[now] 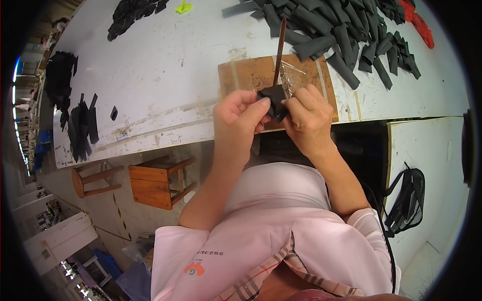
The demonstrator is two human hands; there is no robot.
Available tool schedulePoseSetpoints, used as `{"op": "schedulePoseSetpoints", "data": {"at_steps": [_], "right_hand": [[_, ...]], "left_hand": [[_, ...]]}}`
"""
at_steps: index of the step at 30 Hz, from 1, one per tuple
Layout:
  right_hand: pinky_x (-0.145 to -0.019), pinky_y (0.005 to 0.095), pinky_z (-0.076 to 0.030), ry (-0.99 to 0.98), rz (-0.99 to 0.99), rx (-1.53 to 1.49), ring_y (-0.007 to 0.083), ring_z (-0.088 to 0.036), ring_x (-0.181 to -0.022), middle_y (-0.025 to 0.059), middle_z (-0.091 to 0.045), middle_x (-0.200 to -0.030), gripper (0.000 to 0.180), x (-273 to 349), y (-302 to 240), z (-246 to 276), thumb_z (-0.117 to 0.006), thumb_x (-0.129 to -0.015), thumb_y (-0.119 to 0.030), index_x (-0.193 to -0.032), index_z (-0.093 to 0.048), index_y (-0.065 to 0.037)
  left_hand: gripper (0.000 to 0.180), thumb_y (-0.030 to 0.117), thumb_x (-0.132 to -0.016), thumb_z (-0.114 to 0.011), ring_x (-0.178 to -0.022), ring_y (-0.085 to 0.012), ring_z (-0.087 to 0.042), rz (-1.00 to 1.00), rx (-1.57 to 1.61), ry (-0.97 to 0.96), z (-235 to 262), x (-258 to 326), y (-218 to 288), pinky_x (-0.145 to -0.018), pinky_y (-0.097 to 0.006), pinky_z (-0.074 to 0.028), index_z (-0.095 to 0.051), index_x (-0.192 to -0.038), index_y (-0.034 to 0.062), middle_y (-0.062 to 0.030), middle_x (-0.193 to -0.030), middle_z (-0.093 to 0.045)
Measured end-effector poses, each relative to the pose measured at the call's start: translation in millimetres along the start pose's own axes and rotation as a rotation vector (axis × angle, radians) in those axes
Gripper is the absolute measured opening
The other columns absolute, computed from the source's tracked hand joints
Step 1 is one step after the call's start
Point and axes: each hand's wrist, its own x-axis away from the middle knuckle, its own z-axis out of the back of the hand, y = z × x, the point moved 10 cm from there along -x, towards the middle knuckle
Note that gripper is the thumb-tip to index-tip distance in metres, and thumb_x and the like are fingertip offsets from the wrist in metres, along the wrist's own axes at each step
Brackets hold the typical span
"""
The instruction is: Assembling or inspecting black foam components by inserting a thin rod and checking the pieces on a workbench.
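Between my two hands is a small dark grey fabric piece (275, 95), folded or tube-like. My left hand (237, 116) pinches its left side between thumb and fingers. My right hand (310, 114) has its fingers curled closed on the right side of the same piece. A thin brown pointed stick (280, 52) rises from just behind the fabric; its lower end is hidden there, so I cannot tell whether the fabric is around it or beside it. Under and behind the hands, a brown board (238, 70) with clear tape lies at the table's near edge.
A large heap of dark grey fabric pieces (346, 32) covers the table's far right, beside a red bag (417, 25). More black pieces (80, 125) lie at the left of the white table (165, 75). Wooden stools (150, 185) stand below; a black mesh bag (407, 203) hangs at right.
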Motion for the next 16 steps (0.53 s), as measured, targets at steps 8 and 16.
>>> {"op": "schedulePoseSetpoints", "data": {"at_steps": [8,16], "right_hand": [[-0.055,0.0262,-0.045,-0.167,-0.365,-0.54,0.0196,-0.056,-0.071,0.0082,-0.054,-0.074,0.032,6,16,-2,-0.072,-0.063,-0.021,-0.081,-0.059,0.002],[-0.056,0.0337,-0.045,-0.093,-0.243,-0.283,0.026,-0.055,-0.067,0.0117,-0.052,-0.073,0.016,3,9,-9,-0.063,-0.067,-0.001,-0.082,-0.058,-0.002]], "left_hand": [[0.004,-0.002,-0.076,-0.056,-0.057,-0.0048,-0.053,-0.183,-0.313,-0.071,-12,7,13,-0.05,-0.017,-0.043,-0.055,-0.079,-0.0038,-0.0045,-0.067,-0.058],[0.008,0.002,-0.075,-0.058,-0.049,-0.014,-0.053,-0.734,-0.778,0.298,-9,29,35,-0.049,-0.021,-0.043,-0.057,-0.083,0.0038,-0.0028,-0.064,-0.058]]}}
